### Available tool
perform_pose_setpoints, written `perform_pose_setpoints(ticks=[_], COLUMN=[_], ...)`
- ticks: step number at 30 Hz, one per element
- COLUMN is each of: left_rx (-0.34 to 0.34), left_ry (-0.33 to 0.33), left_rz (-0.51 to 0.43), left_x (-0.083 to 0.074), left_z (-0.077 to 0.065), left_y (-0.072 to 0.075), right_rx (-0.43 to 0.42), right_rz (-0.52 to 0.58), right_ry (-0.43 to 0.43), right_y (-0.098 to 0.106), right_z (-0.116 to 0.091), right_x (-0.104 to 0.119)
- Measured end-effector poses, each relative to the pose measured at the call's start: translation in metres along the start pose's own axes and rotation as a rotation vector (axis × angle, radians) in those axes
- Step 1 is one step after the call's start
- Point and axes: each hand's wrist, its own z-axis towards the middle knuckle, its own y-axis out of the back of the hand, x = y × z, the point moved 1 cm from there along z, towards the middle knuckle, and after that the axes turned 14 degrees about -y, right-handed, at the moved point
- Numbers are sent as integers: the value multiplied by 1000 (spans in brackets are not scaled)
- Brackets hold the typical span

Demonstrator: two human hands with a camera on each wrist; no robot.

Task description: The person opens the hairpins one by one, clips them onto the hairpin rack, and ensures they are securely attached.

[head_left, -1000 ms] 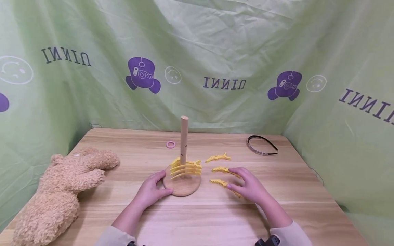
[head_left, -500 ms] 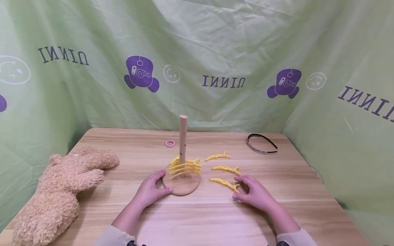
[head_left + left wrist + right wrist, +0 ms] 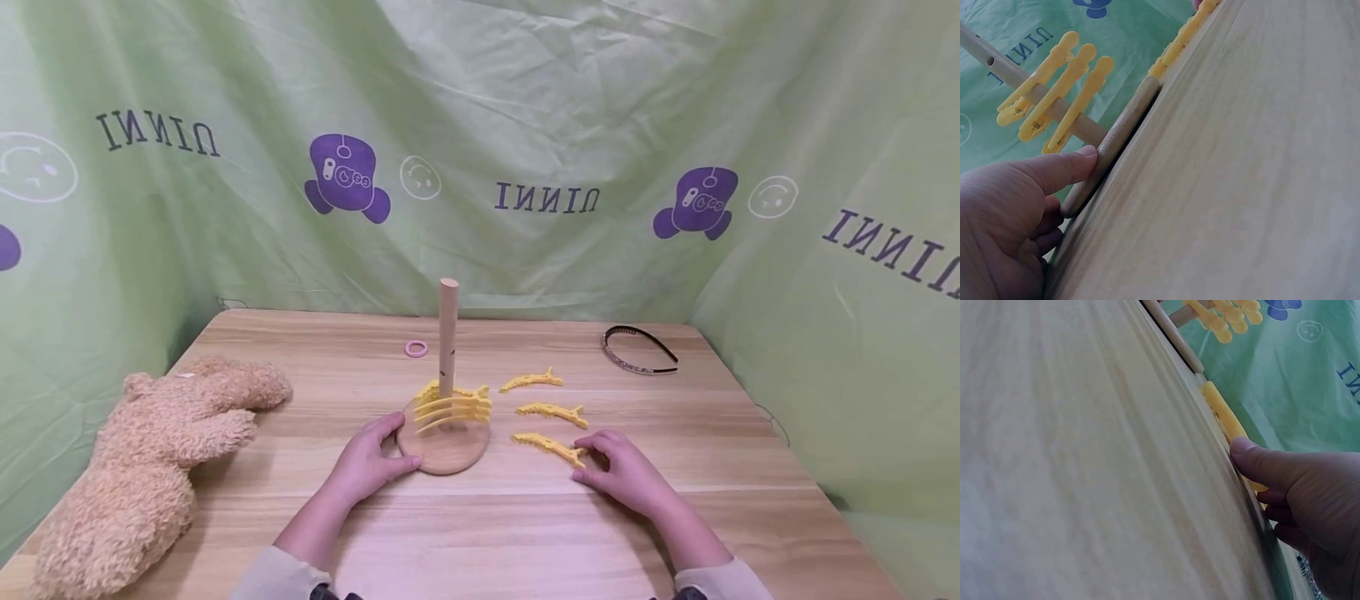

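A wooden stand has a round base [image 3: 450, 458] and an upright pole [image 3: 447, 333]. Several yellow hair clips [image 3: 453, 408] are clamped low on that pole. My left hand [image 3: 367, 462] grips the base's left edge; its thumb [image 3: 1066, 169] lies along the top of the rim. To the right of the stand, three more yellow alligator-style hair clips lie on the table: a far one [image 3: 531, 381], a middle one [image 3: 551, 411] and a near one [image 3: 543, 443]. My right hand [image 3: 622, 471] pinches the tail end of the near clip between thumb [image 3: 1246, 447] and fingers.
A light brown plush toy [image 3: 165, 458] lies on the table's left side. Behind the stand is a small pink ring [image 3: 416, 348]. A black headband with a glittery band [image 3: 626, 362] lies at the back right. Green printed cloth [image 3: 480, 125] hangs round the table [image 3: 487, 533].
My right hand has moved from over the middle and near clips back to the near clip's tail, and its thumb and fingers have closed in. The left hand stays on the base.
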Motion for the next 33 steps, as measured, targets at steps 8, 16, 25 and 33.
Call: perform_pose_setpoints(ticks=[8,16,25,33], left_rx=[3,1,-4,-11], left_ry=[-6,-14,-14,-21], left_rz=[-3,3,-6,-3], left_x=[-1,-1,0,1], left_z=[1,2,1,1], left_y=[1,2,1,0], right_rx=[3,-16,-97,-116], right_rz=[37,61,103,69], right_ry=[-33,-5,102,187], right_y=[7,22,36,49], right_z=[3,9,22,34], right_x=[4,19,39,65])
